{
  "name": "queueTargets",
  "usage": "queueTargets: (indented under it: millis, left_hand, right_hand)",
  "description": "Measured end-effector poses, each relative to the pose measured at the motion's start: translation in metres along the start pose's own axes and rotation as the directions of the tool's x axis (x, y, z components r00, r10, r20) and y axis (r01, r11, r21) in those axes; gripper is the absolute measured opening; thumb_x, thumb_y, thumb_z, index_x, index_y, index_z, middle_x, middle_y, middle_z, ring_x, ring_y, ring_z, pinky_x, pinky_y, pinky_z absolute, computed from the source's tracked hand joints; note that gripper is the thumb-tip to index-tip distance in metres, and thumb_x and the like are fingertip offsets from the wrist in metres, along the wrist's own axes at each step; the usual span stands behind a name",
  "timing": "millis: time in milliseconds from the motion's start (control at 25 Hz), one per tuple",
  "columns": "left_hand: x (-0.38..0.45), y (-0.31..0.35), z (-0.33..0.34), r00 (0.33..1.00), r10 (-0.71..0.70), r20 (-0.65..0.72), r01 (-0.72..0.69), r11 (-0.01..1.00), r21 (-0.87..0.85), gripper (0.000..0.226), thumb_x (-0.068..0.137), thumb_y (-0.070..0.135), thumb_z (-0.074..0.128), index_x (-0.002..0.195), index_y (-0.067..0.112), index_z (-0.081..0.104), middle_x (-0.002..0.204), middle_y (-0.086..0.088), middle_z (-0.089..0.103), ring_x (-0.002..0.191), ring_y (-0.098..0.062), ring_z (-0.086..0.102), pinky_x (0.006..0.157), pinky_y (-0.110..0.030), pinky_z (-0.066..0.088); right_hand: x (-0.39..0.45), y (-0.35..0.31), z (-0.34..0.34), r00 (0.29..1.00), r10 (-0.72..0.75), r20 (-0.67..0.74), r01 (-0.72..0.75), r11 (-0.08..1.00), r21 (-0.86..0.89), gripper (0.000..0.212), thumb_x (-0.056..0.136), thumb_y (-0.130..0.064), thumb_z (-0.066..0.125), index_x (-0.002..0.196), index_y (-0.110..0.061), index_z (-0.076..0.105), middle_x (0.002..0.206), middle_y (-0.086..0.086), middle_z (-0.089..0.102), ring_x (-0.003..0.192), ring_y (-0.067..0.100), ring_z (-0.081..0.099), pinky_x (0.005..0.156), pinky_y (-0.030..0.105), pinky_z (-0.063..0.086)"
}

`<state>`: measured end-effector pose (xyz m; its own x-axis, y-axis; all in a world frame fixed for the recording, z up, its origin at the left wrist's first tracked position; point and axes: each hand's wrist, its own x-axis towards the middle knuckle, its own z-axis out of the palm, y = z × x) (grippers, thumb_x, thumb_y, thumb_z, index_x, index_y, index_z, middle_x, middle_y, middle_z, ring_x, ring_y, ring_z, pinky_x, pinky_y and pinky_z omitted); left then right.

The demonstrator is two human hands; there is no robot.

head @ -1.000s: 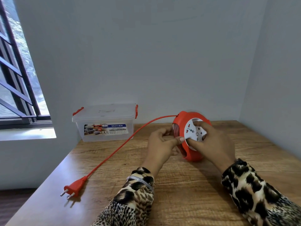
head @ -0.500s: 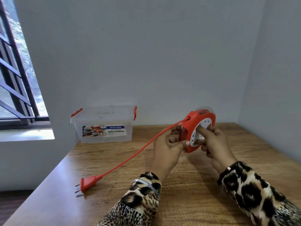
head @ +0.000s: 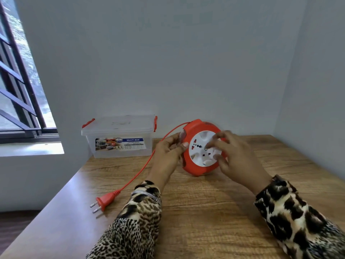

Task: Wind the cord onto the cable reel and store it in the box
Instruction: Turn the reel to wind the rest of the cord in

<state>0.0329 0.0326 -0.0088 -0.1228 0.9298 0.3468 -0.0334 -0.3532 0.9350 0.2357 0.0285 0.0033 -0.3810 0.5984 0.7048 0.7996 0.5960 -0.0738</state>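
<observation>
An orange cable reel [head: 196, 168] with a white socket face stands on edge on the wooden table [head: 205, 212]. My left hand [head: 168, 154] grips the reel's left rim. My right hand [head: 235, 156] lies on the white face, its fingers blurred on the disc. The orange cord [head: 147, 164] leaves the reel's top left, arcs over my left hand and runs down to the two-pin plug [head: 103, 201] lying near the table's left edge. A clear plastic box [head: 119, 136] with orange latches and its lid on stands at the back left by the wall.
White walls close the table at the back and right. A barred window [head: 16, 90] and its sill are at the left, beyond the table's left edge. Bare wood lies between my forearms and in front of the reel.
The plug has slid right along the table toward me as the loose cord shortened. The reel has turned its white face to me, and my right hand's fingers have moved over that face.
</observation>
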Motion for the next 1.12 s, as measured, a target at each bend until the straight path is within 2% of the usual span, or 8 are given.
queueTargets:
  millis: [80,200,400,560,800,920,1000,1120]
  left_hand:
    - [0.0,0.004,-0.003,0.999,0.011,0.036,-0.012,1.0,0.027,0.035,0.092,0.006,0.062,0.125,0.016,0.062,0.088,0.027,0.074,0.079,0.009,0.068,0.065,-0.011,0.054]
    - [0.0,0.009,-0.002,0.995,0.02,0.093,-0.026,0.998,0.064,0.032,0.094,0.009,0.06,0.122,0.023,0.062,0.086,0.027,0.073,0.076,0.012,0.066,0.062,-0.007,0.051]
    - [-0.006,0.014,0.007,0.994,0.012,0.105,-0.018,0.998,0.059,0.029,0.095,0.013,0.059,0.118,0.03,0.062,0.096,0.015,0.076,0.092,0.005,0.069,0.072,-0.011,0.054]
    - [-0.01,0.015,0.017,0.995,0.048,0.086,-0.054,0.996,0.067,0.039,0.095,0.017,0.061,0.133,0.027,0.057,0.124,0.0,0.068,0.116,-0.015,0.063,0.099,-0.038,0.053]
    - [-0.016,0.02,0.025,0.994,0.112,0.02,-0.113,0.975,0.19,0.04,0.094,0.025,0.062,0.134,0.031,0.056,0.13,0.006,0.063,0.119,-0.014,0.06,0.101,-0.043,0.051]
    - [-0.016,0.019,0.025,0.993,0.119,0.013,-0.12,0.975,0.188,0.04,0.094,0.022,0.062,0.133,0.028,0.056,0.13,0.003,0.063,0.12,-0.015,0.06,0.101,-0.041,0.051]
    - [-0.018,0.015,0.03,0.996,0.089,0.015,-0.09,0.993,0.077,0.039,0.094,0.01,0.061,0.131,0.019,0.056,0.128,-0.006,0.065,0.119,-0.018,0.062,0.1,-0.037,0.052]
    - [-0.025,0.008,0.043,0.999,0.048,-0.023,-0.048,0.999,0.012,0.041,0.091,0.001,0.063,0.13,0.011,0.056,0.12,-0.014,0.069,0.111,-0.017,0.066,0.09,-0.022,0.055]
  right_hand:
    - [0.001,-0.004,0.001,0.97,-0.178,0.164,0.19,0.98,-0.059,0.046,0.076,-0.01,0.069,0.112,-0.038,0.065,0.133,0.005,0.051,0.115,0.026,0.052,0.091,0.045,0.046]
    - [0.002,-0.009,0.008,0.943,-0.177,0.282,0.25,0.936,-0.248,0.061,0.067,-0.017,0.082,0.119,-0.042,0.061,0.138,0.017,0.049,0.12,0.037,0.05,0.094,0.052,0.043]
    - [0.003,-0.009,0.01,0.965,-0.18,0.19,0.242,0.886,-0.395,0.058,0.062,-0.029,0.084,0.115,-0.037,0.065,0.118,0.024,0.061,0.103,0.039,0.06,0.079,0.047,0.047]
    - [-0.001,-0.007,0.014,0.986,-0.13,0.109,0.165,0.884,-0.437,0.054,0.068,-0.031,0.075,0.119,-0.038,0.059,0.106,0.023,0.065,0.092,0.035,0.061,0.074,0.041,0.042]
    - [-0.004,-0.005,0.018,0.995,-0.101,0.005,0.092,0.886,-0.455,0.052,0.074,-0.027,0.074,0.122,-0.04,0.058,0.101,0.019,0.068,0.076,0.033,0.067,0.07,0.039,0.042]
    - [-0.003,-0.008,0.019,0.999,-0.028,-0.027,0.016,0.931,-0.364,0.045,0.082,-0.036,0.052,0.126,-0.043,0.053,0.096,0.01,0.07,0.073,0.029,0.067,0.069,0.037,0.041]
    - [0.0,-0.008,0.019,0.972,0.232,-0.034,-0.235,0.963,-0.135,0.053,0.077,-0.05,0.058,0.129,-0.044,0.048,0.098,0.003,0.071,0.081,0.026,0.068,0.072,0.036,0.048]
    - [0.001,0.0,0.015,0.846,0.524,0.096,-0.53,0.807,0.261,0.067,0.067,-0.06,0.068,0.129,-0.043,0.048,0.118,-0.001,0.067,0.096,0.022,0.065,0.079,0.037,0.054]
